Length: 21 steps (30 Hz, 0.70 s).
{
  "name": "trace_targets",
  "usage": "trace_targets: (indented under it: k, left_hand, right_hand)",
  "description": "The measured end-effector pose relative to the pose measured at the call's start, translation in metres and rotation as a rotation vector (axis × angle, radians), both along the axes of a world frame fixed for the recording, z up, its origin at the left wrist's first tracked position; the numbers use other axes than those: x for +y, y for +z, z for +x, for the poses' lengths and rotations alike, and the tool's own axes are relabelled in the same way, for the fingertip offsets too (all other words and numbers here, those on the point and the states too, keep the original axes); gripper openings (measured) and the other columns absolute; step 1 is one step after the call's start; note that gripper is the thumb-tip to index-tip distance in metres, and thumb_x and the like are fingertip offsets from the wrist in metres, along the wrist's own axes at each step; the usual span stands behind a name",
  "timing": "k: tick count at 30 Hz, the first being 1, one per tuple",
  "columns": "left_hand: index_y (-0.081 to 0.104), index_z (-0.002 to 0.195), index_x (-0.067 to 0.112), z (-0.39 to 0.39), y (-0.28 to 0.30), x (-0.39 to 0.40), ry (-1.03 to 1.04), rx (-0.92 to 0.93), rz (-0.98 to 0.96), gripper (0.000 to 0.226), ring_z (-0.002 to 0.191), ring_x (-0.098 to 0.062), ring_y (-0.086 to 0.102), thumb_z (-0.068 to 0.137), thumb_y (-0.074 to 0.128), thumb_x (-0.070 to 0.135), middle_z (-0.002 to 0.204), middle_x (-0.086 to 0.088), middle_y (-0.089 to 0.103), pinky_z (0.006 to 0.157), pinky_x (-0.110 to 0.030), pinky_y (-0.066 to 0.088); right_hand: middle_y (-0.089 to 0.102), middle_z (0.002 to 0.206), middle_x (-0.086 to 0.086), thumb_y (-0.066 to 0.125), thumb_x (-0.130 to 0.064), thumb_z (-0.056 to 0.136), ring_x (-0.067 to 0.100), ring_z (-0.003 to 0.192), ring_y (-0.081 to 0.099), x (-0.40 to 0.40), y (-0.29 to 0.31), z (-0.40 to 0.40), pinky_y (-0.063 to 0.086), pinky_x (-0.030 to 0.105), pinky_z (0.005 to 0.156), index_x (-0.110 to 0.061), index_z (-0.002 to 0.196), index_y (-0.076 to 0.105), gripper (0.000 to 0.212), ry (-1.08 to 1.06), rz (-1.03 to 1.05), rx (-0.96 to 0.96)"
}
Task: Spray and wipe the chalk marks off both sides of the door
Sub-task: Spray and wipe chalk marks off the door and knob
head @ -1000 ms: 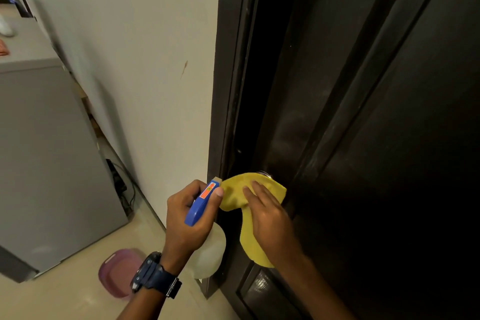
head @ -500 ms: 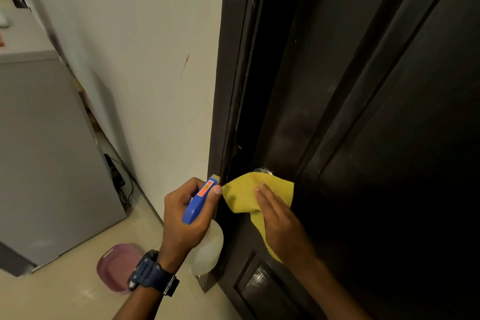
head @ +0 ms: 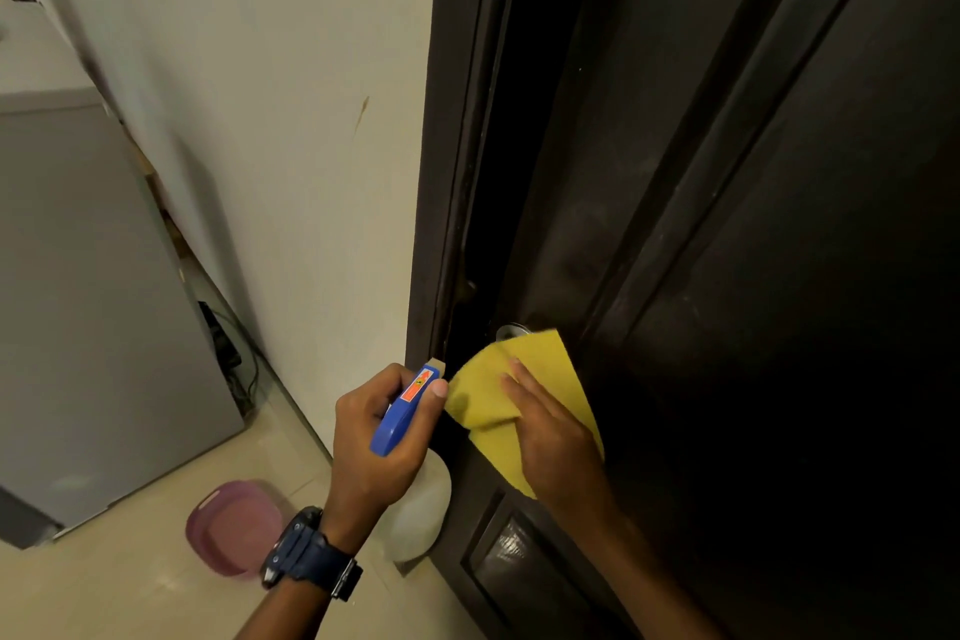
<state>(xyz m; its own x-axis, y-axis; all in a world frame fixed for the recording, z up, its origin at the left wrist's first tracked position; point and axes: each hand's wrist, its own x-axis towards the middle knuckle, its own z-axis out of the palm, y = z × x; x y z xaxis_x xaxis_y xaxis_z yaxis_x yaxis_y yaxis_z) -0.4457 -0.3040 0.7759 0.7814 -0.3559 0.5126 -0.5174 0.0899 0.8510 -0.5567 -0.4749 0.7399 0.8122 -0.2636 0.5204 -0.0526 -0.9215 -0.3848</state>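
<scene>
Dark brown panelled door fills the right half of the frame, glossy, with raised vertical mouldings and a recessed panel at lower centre. Faint pale smudges show on the stile above the knob; too dim to tell if they are chalk. Dark door frame runs down the centre, next to a cream wall with a small brown scuff at mid height.

Right hand, lower centre, lies flat with fingers straight, pressing a yellow cloth against the door just below the metal knob; the cloth's top edge overlaps the knob. Left hand, just left of the cloth, is curled round the neck of a spray bottle: blue head with an orange label, nozzle pointing up-right toward the door edge, white body below the hand. A dark wristwatch sits on the left wrist.

Grey cabinet or appliance stands at the left, with cables behind it near the wall. Pink plastic basin sits on the beige tiled floor at lower left.
</scene>
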Motion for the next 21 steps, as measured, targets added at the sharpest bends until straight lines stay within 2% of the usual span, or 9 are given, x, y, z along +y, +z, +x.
trace_targets:
  k: [2,4,6,8,10,12,14,18,21]
  left_hand:
    - [0.061,0.075,0.014,0.001,0.001,0.000,-0.011,0.003,-0.006,0.047,0.051,-0.017,0.052,0.090,0.055,0.059,0.060,0.008,0.055,0.050,-0.016,0.040]
    - [0.062,0.076,0.015,0.003,0.001,0.001,-0.036,0.009,0.002,0.039,0.053,-0.017,0.054,0.089,0.058,0.052,0.062,0.010,0.057,0.052,-0.017,0.042]
    - [0.063,0.076,0.015,0.008,-0.001,0.003,-0.096,0.012,0.013,0.029,0.053,-0.017,0.054,0.088,0.062,0.042,0.062,0.009,0.058,0.052,-0.021,0.043]
    - [0.061,0.074,0.017,0.012,-0.001,0.004,-0.158,-0.002,0.047,0.026,0.051,-0.016,0.052,0.088,0.063,0.038,0.060,0.009,0.056,0.051,-0.024,0.041]
    - [0.058,0.071,0.021,0.016,-0.002,0.004,-0.223,-0.010,0.112,0.026,0.049,-0.012,0.049,0.089,0.064,0.039,0.058,0.013,0.053,0.050,-0.021,0.037]
    - [0.056,0.071,0.024,0.018,-0.004,0.002,-0.278,-0.013,0.144,0.024,0.049,-0.009,0.047,0.089,0.064,0.038,0.057,0.016,0.052,0.051,-0.017,0.036]
    - [0.057,0.072,0.024,0.021,-0.005,0.001,-0.305,-0.009,0.131,0.021,0.050,-0.009,0.048,0.088,0.065,0.036,0.058,0.016,0.052,0.052,-0.017,0.037]
    - [0.058,0.074,0.021,0.025,-0.010,-0.001,-0.324,-0.007,0.134,0.024,0.050,-0.011,0.049,0.087,0.065,0.040,0.059,0.014,0.054,0.052,-0.018,0.038]
    - [0.058,0.074,0.020,0.029,-0.010,0.003,-0.313,-0.007,0.110,0.025,0.050,-0.011,0.050,0.087,0.064,0.040,0.059,0.012,0.054,0.052,-0.017,0.038]
  right_hand:
    - [0.065,0.125,-0.026,0.045,-0.048,0.099,-0.008,0.117,0.058,0.016,-0.007,-0.034,0.048,0.025,0.100,-0.036,0.130,0.061,0.037,-0.145,0.516,0.048]
    - [0.071,0.104,-0.019,0.051,-0.076,0.084,0.000,0.101,0.065,0.038,-0.007,-0.053,0.051,0.039,0.094,-0.034,0.116,0.065,0.055,-0.419,1.121,-0.085]
    - [0.072,0.106,0.002,0.048,-0.062,0.096,0.024,0.101,0.066,0.053,-0.003,-0.056,0.050,0.051,0.092,-0.022,0.119,0.061,0.047,-0.488,1.793,-0.281]
    - [0.074,0.102,0.018,0.041,-0.043,0.105,0.040,0.094,0.069,0.063,0.009,-0.047,0.055,0.053,0.077,-0.017,0.116,0.063,0.035,-0.445,2.228,-0.457]
    - [0.075,0.103,0.021,0.038,-0.040,0.106,0.040,0.084,0.074,0.070,0.016,-0.041,0.060,0.053,0.060,-0.015,0.115,0.064,0.037,-0.385,2.331,-0.554]
    - [0.075,0.102,0.020,0.038,-0.039,0.106,0.038,0.080,0.075,0.070,0.015,-0.038,0.060,0.054,0.054,-0.015,0.116,0.064,0.037,-0.352,2.310,-0.614]
    - [0.076,0.099,0.020,0.040,-0.039,0.106,0.038,0.078,0.075,0.069,0.015,-0.037,0.060,0.056,0.057,-0.017,0.118,0.063,0.034,-0.387,2.277,-0.619]
    - [0.075,0.105,0.020,0.042,-0.040,0.104,0.040,0.087,0.074,0.085,0.019,-0.034,0.052,0.056,0.084,-0.018,0.127,0.060,0.037,-0.507,2.206,-0.601]
    - [0.071,0.119,0.013,0.045,-0.042,0.102,0.033,0.106,0.069,0.094,0.039,-0.024,0.051,0.049,0.084,-0.023,0.136,0.055,0.040,-0.518,1.986,-0.607]
